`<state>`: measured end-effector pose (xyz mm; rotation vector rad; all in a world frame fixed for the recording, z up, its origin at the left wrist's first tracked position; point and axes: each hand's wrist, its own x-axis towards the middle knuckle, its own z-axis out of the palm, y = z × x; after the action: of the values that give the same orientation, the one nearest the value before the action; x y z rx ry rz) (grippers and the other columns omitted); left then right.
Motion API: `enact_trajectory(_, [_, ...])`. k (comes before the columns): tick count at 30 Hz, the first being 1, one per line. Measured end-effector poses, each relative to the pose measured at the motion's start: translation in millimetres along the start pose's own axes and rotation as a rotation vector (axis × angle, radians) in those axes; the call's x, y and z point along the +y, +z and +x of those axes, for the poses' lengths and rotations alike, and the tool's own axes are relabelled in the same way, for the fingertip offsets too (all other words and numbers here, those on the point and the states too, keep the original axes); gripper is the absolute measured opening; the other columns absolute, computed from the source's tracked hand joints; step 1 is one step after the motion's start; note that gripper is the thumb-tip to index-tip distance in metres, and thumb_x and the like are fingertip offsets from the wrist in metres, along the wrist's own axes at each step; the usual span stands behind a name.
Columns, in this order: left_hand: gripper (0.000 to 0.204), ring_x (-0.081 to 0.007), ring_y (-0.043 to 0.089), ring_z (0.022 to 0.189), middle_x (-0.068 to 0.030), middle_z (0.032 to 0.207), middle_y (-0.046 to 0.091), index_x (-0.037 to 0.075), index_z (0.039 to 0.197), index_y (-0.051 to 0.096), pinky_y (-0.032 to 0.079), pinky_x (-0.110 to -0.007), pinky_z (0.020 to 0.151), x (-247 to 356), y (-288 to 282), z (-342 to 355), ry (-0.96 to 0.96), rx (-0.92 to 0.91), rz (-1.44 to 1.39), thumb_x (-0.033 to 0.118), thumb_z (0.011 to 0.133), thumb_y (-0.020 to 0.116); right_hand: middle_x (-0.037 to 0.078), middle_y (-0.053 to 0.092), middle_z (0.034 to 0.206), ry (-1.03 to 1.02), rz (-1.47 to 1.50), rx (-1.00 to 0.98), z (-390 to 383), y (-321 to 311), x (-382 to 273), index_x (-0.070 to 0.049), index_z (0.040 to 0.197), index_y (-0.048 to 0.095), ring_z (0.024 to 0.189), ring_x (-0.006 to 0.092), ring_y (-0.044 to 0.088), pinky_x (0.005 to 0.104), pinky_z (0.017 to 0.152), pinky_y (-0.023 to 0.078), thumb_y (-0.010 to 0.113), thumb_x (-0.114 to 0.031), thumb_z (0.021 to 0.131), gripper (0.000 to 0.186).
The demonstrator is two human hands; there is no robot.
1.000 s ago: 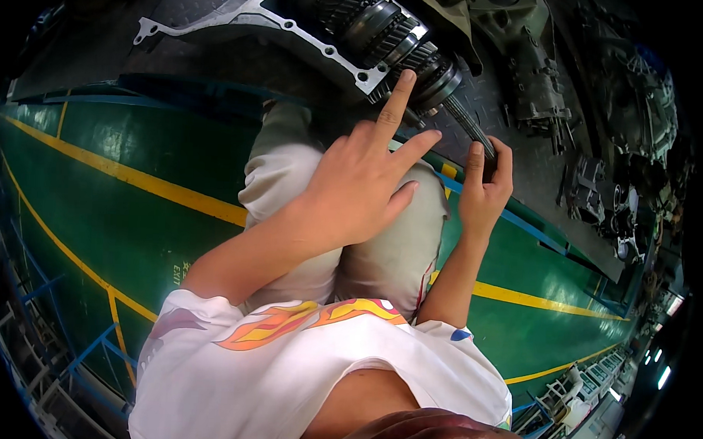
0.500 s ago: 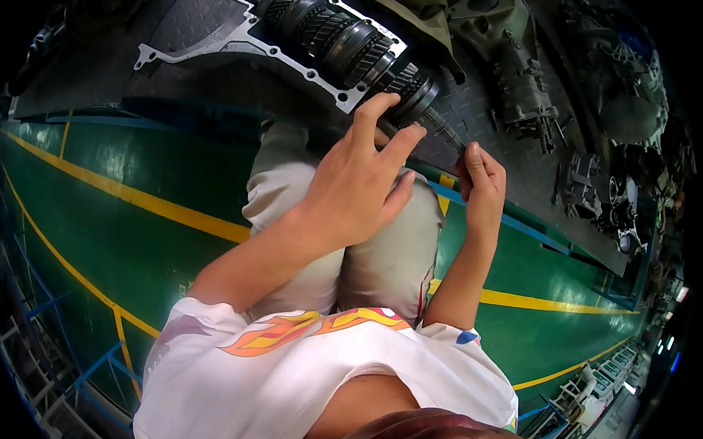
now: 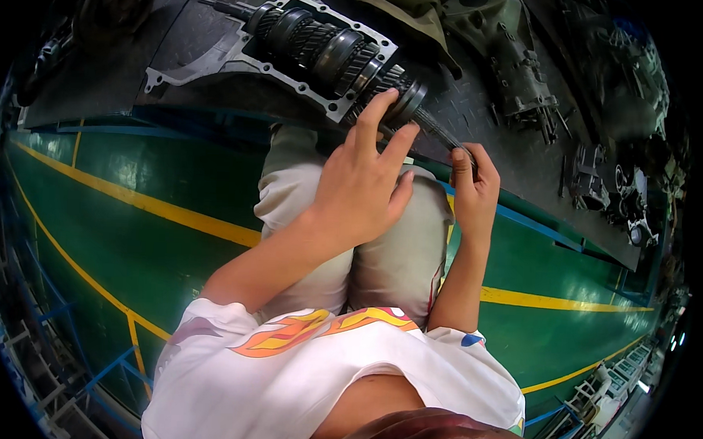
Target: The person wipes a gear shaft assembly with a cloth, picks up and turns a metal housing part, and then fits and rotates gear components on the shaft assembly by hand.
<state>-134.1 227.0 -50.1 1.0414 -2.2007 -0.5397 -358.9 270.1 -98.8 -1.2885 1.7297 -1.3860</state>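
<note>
An open half gearbox housing (image 3: 298, 86) of pale metal lies on the dark bench, with a train of steel gears and shafts (image 3: 326, 48) along it. At its right end, a gear (image 3: 389, 81) and a smooth ring (image 3: 411, 102) sit on a splined shaft (image 3: 440, 130) that sticks out toward me. My left hand (image 3: 361, 169) has its fingers spread, the index fingertip against the gear and the middle fingertip beside the ring. With thumb and fingers, my right hand (image 3: 474, 181) grips the shaft's outer end, hiding its tip.
To the right stands another gearbox casing (image 3: 519, 78) with rods protruding. A brown-green cloth (image 3: 420, 21) lies behind the gears. Smaller metal parts (image 3: 589, 177) rest near the bench's right end. The blue bench edge (image 3: 537, 230) runs in front, above a green floor with yellow lines.
My right hand's fingers have closed further round the shaft end. My left hand stays at the gear and ring. The view has shifted slightly, and the housing appears a little turned.
</note>
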Motion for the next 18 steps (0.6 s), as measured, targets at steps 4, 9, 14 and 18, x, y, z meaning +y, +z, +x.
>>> enact_trajectory(4, [0.062, -0.0424, 0.068, 0.133, -0.0204, 0.181, 0.028, 0.009, 0.151, 0.063, 0.059, -0.051, 0.107, 7.1, -3.7, -1.1, -0.046, -0.082, 0.078, 0.014, 0.093, 0.082, 0.003, 0.069, 0.087, -0.06, -0.027, 0.108, -9.9, 2.8, -10.7, 0.003, 0.111, 0.075, 0.08, 0.0111, 0.063, 0.0283, 0.071, 0.049, 0.08, -0.015, 0.107, 0.02])
enact_trajectory(9, [0.059, -0.0524, 0.053, 0.153, -0.0233, 0.186, 0.022, 0.009, 0.152, 0.062, 0.053, -0.054, 0.118, 12.4, -9.7, 0.9, -0.095, -0.088, 0.095, 0.013, 0.096, 0.08, 0.015, 0.073, 0.096, -0.266, -0.096, 0.169, 1.8, 15.6, -8.8, 0.002, 0.112, 0.078, 0.077, 0.0284, 0.069, 0.0361, 0.072, 0.055, 0.086, -0.008, 0.096, 0.02])
enact_trajectory(14, [0.057, -0.0536, 0.046, 0.16, -0.0269, 0.189, 0.015, 0.006, 0.151, 0.062, 0.048, -0.052, 0.124, 8.7, -2.3, 11.6, -0.071, -0.091, -0.026, 0.01, 0.097, 0.078, 0.014, 0.074, 0.101, -0.323, -0.158, 0.277, 18.8, 10.6, -6.8, -0.004, 0.12, 0.082, 0.08, 0.0278, 0.073, 0.0356, 0.071, 0.058, 0.083, 0.006, 0.091, 0.031])
enact_trajectory(18, [0.059, -0.0471, 0.067, 0.126, -0.0258, 0.188, 0.017, 0.005, 0.152, 0.064, 0.057, -0.051, 0.108, 1.2, 6.9, 6.9, 0.098, -0.12, -0.013, 0.011, 0.095, 0.078, 0.009, 0.078, 0.108, -0.442, -0.321, 0.392, 55.6, 6.5, 16.6, -0.011, 0.12, 0.085, 0.093, 0.0333, 0.073, 0.0413, 0.082, 0.06, 0.082, 0.005, 0.089, 0.035])
